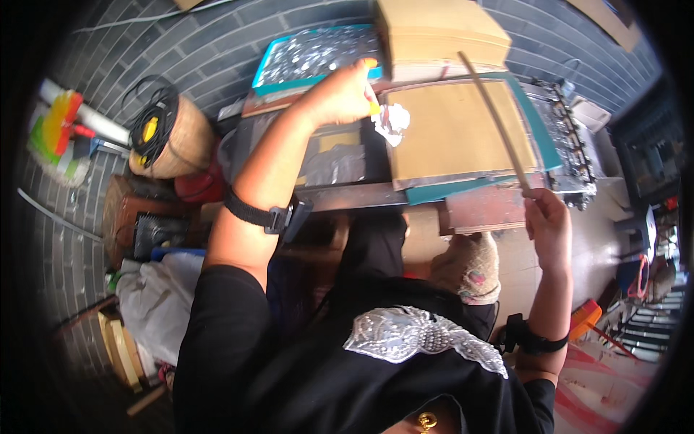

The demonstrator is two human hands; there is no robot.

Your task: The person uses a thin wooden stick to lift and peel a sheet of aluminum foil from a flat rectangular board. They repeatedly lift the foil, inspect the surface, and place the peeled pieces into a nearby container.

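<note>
My left hand (347, 95) is at the table's middle, with yellow-orange coverings on its fingertips. Its fingers pinch a crumpled, shiny silver-white piece (394, 123), which looks like foil; glare and blur hide its details. That piece hangs by the left edge of a flat tan sheet (455, 130). My right hand (547, 219) grips the near end of a thin wooden stick (496, 116). The stick slants up and away over the right part of the tan sheet. Under the sheet lie a dark-edged board and a teal sheet (434, 194).
Behind my left hand stands a turquoise tray (260, 81) of shiny silver pieces. A tall tan stack (444, 38) of sheets or boards sits at the back. Grey plastic film (336, 163) lies left. A metal frame with a chain-like edge (574, 141) flanks the table's right side.
</note>
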